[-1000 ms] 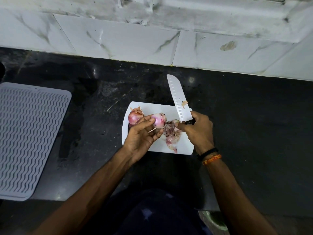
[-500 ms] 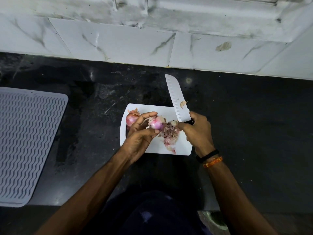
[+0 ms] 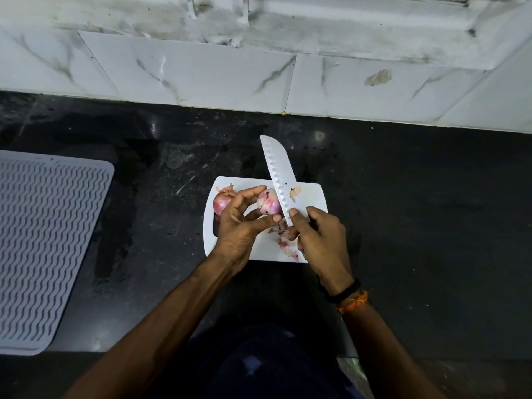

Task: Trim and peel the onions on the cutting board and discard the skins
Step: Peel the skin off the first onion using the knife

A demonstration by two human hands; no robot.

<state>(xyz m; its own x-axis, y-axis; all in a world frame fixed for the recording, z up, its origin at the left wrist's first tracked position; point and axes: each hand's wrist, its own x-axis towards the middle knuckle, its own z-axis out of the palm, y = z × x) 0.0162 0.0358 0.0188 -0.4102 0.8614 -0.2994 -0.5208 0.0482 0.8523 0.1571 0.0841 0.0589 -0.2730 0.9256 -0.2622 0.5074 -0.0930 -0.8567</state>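
A small white cutting board [image 3: 312, 198] lies on the black counter. My left hand [image 3: 240, 226] holds a partly peeled pink onion [image 3: 267, 205] between fingertips and thumb, just above the board. My right hand [image 3: 321, 240] grips a white knife [image 3: 277, 174]; its blade points away from me and lies against the onion's right side, and a scrap of skin sticks to it. A second, unpeeled red onion [image 3: 221, 203] rests at the board's left edge, partly behind my left hand. Loose pink skins [image 3: 286, 243] are heaped on the board between my hands.
A grey ribbed drying mat [image 3: 43, 249] covers the counter at the left. A white marble-tiled wall [image 3: 259, 73] runs along the counter's back edge. Dark bare counter [image 3: 431, 211] spreads to the right of the board.
My left hand has turned the peeled onion and lifted it toward the blade. My right hand has shifted left, so the knife now lies against the onion.
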